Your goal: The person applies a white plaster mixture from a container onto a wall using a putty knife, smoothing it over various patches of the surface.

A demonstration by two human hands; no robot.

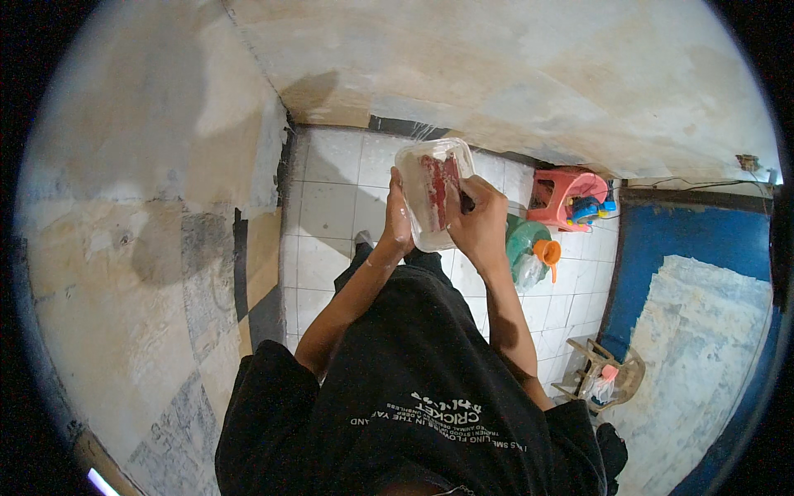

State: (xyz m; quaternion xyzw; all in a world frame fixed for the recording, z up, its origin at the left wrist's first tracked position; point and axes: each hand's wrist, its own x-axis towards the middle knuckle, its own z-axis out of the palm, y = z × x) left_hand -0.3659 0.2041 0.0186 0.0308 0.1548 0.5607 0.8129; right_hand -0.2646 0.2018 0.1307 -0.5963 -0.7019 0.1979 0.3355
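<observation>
My left hand is closed on the left side of a pale rectangular plastic tray, held out over the floor and smeared inside with whitish paste. My right hand is closed on a flat red tool, perhaps a spreader, coated in patches with the same paste and lying across the inside of the tray. A dark part shows between my right thumb and fingers. Whitish paste also marks my left hand and wrist.
Patchy plastered walls border a white tiled floor. To the right stand a pink stool with a blue-yellow tool, a green container, an orange dipper, a wooden stool and a partly coated blue door.
</observation>
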